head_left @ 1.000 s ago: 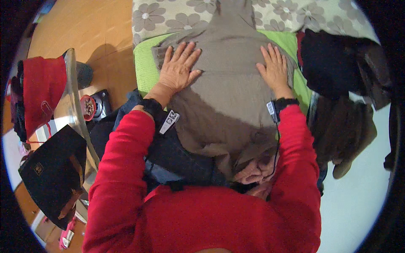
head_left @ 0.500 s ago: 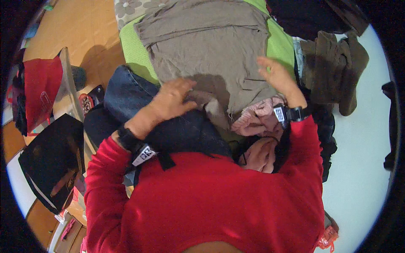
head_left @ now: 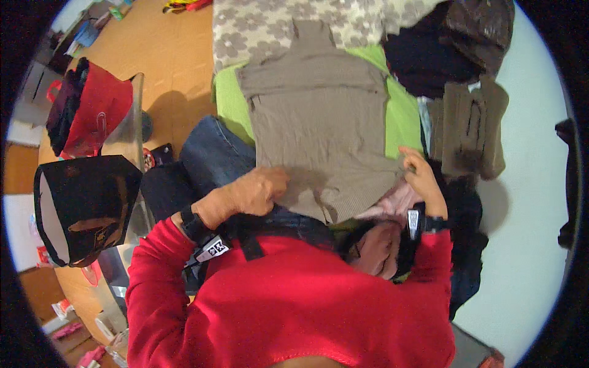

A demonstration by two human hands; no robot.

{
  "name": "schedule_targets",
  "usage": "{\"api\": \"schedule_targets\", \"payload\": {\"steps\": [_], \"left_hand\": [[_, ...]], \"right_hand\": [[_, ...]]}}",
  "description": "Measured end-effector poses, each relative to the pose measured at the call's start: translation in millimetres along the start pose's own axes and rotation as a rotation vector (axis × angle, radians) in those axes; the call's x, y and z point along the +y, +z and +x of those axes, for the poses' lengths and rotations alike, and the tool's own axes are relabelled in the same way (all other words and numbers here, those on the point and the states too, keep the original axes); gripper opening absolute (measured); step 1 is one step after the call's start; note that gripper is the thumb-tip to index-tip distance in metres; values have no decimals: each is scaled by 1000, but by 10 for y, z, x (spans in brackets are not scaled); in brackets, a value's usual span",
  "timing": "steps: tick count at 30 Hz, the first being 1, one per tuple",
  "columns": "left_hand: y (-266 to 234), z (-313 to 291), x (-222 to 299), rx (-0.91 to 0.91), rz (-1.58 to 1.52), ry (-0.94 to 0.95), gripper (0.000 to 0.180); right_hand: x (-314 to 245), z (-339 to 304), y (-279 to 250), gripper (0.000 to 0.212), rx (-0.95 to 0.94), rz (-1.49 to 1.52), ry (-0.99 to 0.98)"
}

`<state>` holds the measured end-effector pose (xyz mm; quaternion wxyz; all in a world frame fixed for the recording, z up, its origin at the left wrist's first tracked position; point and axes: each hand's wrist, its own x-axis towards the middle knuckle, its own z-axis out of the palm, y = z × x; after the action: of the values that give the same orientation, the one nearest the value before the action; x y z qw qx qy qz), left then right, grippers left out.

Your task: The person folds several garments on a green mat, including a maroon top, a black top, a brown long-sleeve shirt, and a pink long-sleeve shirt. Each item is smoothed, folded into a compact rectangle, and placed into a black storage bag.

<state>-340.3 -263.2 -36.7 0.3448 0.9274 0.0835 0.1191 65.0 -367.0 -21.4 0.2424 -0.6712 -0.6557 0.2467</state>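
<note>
A taupe turtleneck sweater (head_left: pixel 319 122) lies spread out in front of me, its collar pointing away and its ribbed hem towards my lap. My left hand (head_left: pixel 261 189) is closed on the sweater's lower left edge, fingers curled in. At the lower right corner, my right hand (head_left: pixel 423 176) pinches the hem between thumb and fingers, drawing that corner out to the side. Creases run across the fabric near the hem. Beneath the sweater is a bright green cloth (head_left: pixel 228 107). Pink fabric (head_left: pixel 377 248) shows below the hem, beside my right forearm.
Folded brown garments (head_left: pixel 463 138) lie at right, with dark clothing (head_left: pixel 423 61) behind them. Flower-patterned fabric (head_left: pixel 251 30) covers the far surface. Blue jeans (head_left: pixel 215 147) are under my left arm. A red bag (head_left: pixel 98 110) and a black bag (head_left: pixel 89 205) stand at left.
Both hands, loose and apart above the sweater before, now grip its lower edges. The folded-up hem is turned down and lies flatter. The view has shifted, bringing the collar into sight.
</note>
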Motion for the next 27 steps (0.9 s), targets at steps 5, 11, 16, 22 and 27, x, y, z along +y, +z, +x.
{"api": "schedule_targets", "payload": {"steps": [5,11,16,22,27], "left_hand": [[-102,34,39,-292,-152,-284,18],[-123,237,122,-519,-807,-422,38],[-347,311,-206,-890,-813,-383,38],[-438,184,-669,23,-166,-493,32],[-263,98,-947,65,4,-430,30]], "right_hand": [[98,-193,-242,19,-431,171,519],[118,447,-258,24,-629,-449,277],[146,2173,-8,31,-247,-337,-8],[111,3936,659,30,11,-382,6],[50,4789,1080,57,163,-401,101]]}}
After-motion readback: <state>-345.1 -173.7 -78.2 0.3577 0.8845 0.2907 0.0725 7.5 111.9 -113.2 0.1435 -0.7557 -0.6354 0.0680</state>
